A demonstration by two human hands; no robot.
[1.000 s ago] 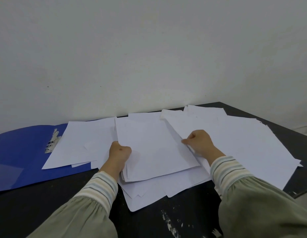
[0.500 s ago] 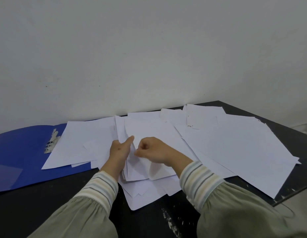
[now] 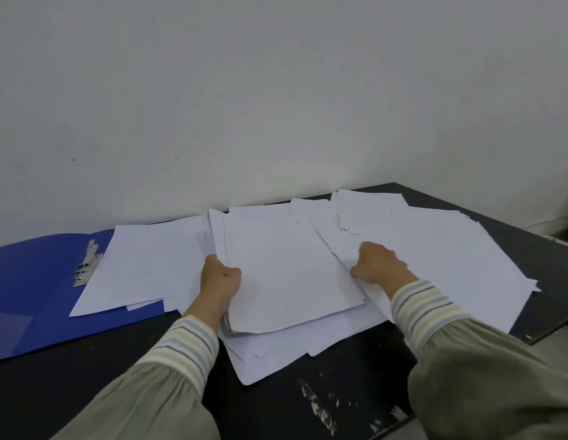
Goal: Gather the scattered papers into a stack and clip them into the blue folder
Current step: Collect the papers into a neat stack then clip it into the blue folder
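Observation:
Many white papers (image 3: 435, 265) lie scattered over the black table (image 3: 85, 369). My left hand (image 3: 220, 277) grips the left edge of a gathered stack of sheets (image 3: 286, 274), thumb on top, lifted a little off the papers beneath. My right hand (image 3: 378, 263) rests with curled fingers on loose sheets just right of that stack; whether it pinches one I cannot tell. The blue folder (image 3: 31, 290) lies open at the left, its metal clip (image 3: 87, 265) showing, with several sheets (image 3: 146, 265) overlapping its right half.
A plain white wall runs behind the table. The table's right corner (image 3: 530, 338) ends close to the scattered papers, some overhanging it. White paint scuffs (image 3: 321, 411) mark the near table surface between my sleeves.
My right hand brought a sheet to the stack at my left hand, then moved back right onto the loose papers. My left hand kept its grip on the stack.

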